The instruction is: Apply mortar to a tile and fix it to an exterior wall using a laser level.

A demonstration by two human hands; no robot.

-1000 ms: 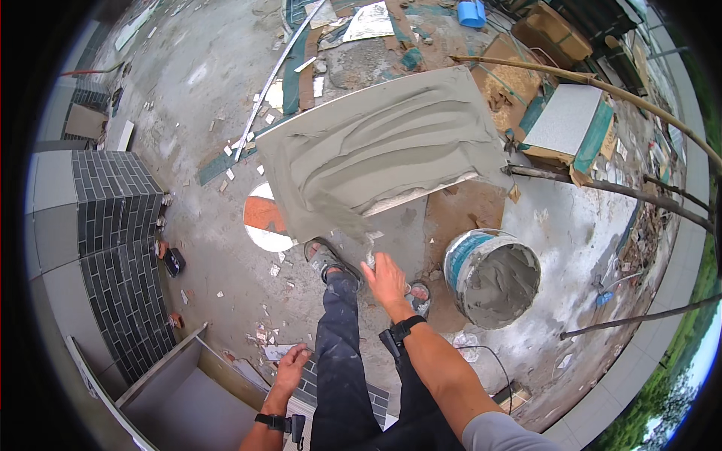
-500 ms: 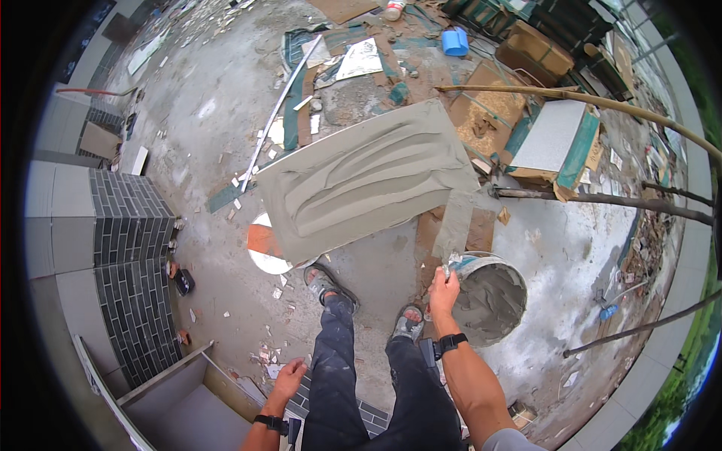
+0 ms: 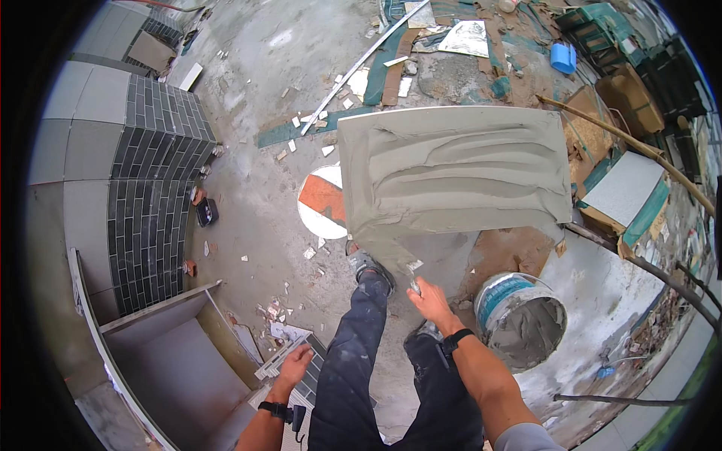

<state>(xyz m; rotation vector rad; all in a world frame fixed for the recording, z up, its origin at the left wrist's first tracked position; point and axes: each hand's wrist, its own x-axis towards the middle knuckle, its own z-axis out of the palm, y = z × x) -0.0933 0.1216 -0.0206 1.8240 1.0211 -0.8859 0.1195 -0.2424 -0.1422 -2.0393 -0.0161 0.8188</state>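
Note:
My right hand [image 3: 431, 302] is closed round the handle of a trowel [image 3: 385, 249], whose wide blade is smeared with grey mortar. The blade meets the near left edge of a large rectangular slab [image 3: 466, 169] covered with wet mortar in long ridges. Close to my right forearm stands a bucket [image 3: 519, 316] part filled with mortar [image 3: 530, 331]. My left hand [image 3: 295, 364] hangs low beside my left leg, fingers loosely bent and apart, holding nothing. Partly under the slab's left end is a round white thing with an orange patch [image 3: 322, 199].
At the left rises a low wall with dark brick-pattern tiles [image 3: 154, 218], and nearer me an open box-like frame [image 3: 177, 361]. Wooden poles [image 3: 632, 131], cardboard and a white-topped box [image 3: 624, 184] lie at the right. Tile scraps litter the concrete floor.
The view has turned right-to-left across the scene, so the slab sits further right. My right hand moved the trowel from beside the bucket to the slab's near left corner.

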